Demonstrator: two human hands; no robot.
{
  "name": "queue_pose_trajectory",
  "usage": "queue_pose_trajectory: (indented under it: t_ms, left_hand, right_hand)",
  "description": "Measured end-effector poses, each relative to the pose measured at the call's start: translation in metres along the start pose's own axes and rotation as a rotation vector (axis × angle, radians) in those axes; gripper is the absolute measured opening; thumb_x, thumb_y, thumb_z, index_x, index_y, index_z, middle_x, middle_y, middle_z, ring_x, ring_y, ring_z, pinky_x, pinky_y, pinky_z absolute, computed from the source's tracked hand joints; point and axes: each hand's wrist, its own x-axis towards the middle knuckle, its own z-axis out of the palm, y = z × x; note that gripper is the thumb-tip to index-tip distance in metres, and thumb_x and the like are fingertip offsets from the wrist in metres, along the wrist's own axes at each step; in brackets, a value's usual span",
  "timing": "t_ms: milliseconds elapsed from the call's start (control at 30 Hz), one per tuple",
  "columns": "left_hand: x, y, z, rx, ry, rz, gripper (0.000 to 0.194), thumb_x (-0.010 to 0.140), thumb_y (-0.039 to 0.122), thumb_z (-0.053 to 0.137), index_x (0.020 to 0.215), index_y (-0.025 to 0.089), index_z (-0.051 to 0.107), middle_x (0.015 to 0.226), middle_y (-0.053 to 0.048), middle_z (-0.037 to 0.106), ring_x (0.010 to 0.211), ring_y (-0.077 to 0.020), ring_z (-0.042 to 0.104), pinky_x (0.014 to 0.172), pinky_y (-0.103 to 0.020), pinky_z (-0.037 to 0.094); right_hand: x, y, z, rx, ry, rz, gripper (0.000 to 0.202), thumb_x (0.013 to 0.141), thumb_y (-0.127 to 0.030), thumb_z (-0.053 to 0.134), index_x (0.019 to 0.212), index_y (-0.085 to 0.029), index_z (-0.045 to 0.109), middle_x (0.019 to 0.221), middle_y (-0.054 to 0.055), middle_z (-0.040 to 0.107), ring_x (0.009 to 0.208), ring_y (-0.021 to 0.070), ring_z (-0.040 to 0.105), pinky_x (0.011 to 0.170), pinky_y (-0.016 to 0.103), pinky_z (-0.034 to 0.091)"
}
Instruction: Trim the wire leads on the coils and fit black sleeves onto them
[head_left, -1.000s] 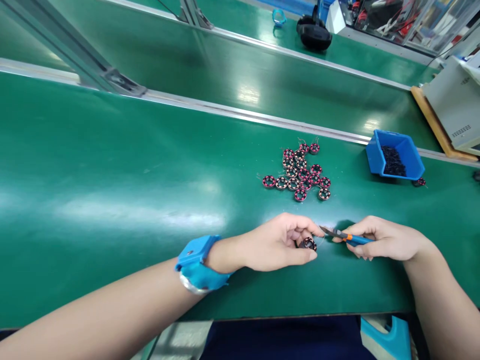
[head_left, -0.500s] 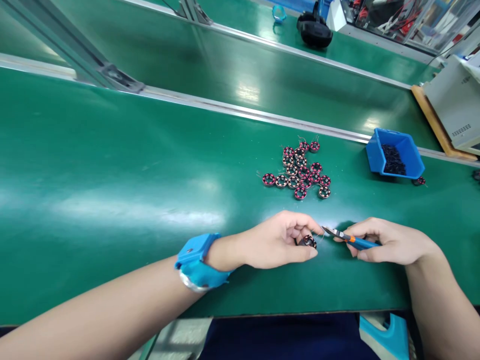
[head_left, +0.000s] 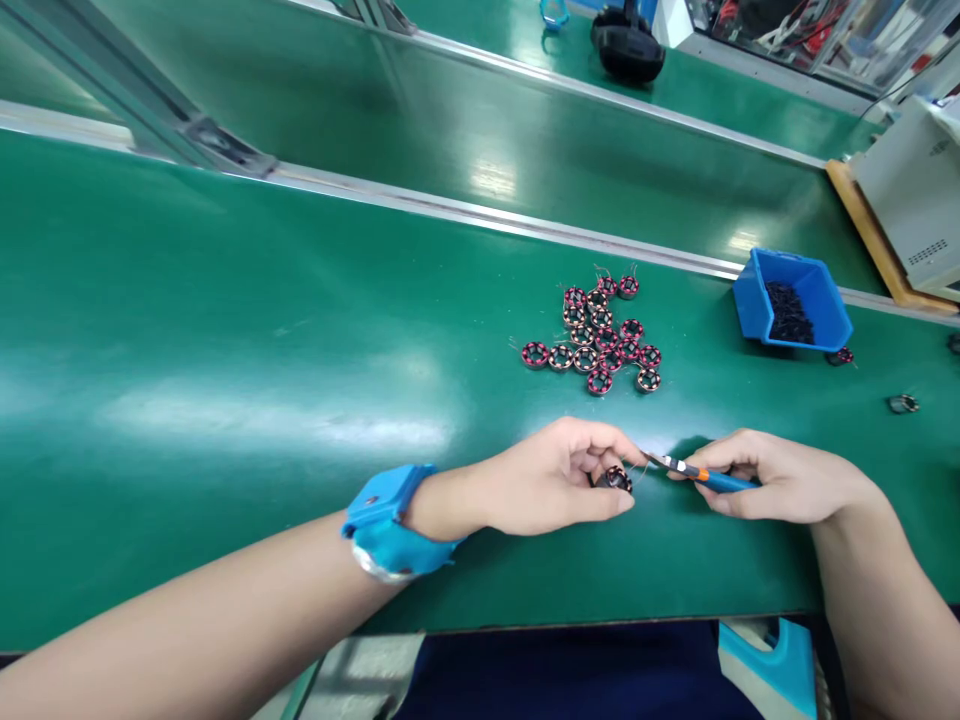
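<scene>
Between the thumb and fingers of my left hand (head_left: 559,478) is a small round copper-wound coil (head_left: 618,480) with thin wires sticking out to the right. My right hand (head_left: 787,478) is closed around blue-handled pliers (head_left: 724,482) with an orange band. The plier tips point left and meet the wires near my left index fingertip; whether they grip a wire is too small to tell. Beyond my hands, several similar ring coils (head_left: 606,338) lie in a cluster on the green table (head_left: 300,330).
A blue bin (head_left: 829,308) of small dark parts stands at the back right, one coil (head_left: 841,357) beside it. Another coil (head_left: 904,404) lies farther right. A metal rail (head_left: 480,213) crosses behind. A grey box (head_left: 911,190) sits on a wooden board (head_left: 862,235).
The plier handles look closer together and the tips have closed up. The view has shifted slightly, and a coil at the far right now shows. Both hands stay nearly in place.
</scene>
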Motion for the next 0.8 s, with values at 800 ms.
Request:
queue_pose_trajectory:
  t_ms: [800]
  left_hand:
    - [-0.032, -0.016, -0.006, 0.749, 0.316, 0.341, 0.018, 0.08, 0.023, 0.064, 0.096, 0.015, 0.065, 0.088, -0.007, 0.07, 0.082, -0.0178, 0.065, 0.076, -0.033, 0.054]
  right_hand:
    - [-0.011, 0.018, 0.004, 0.269, 0.106, 0.001, 0.043, 0.085, -0.037, 0.064, 0.122, -0.015, 0.062, 0.093, 0.008, 0.065, 0.079, 0.0162, 0.059, 0.07, 0.027, 0.05]
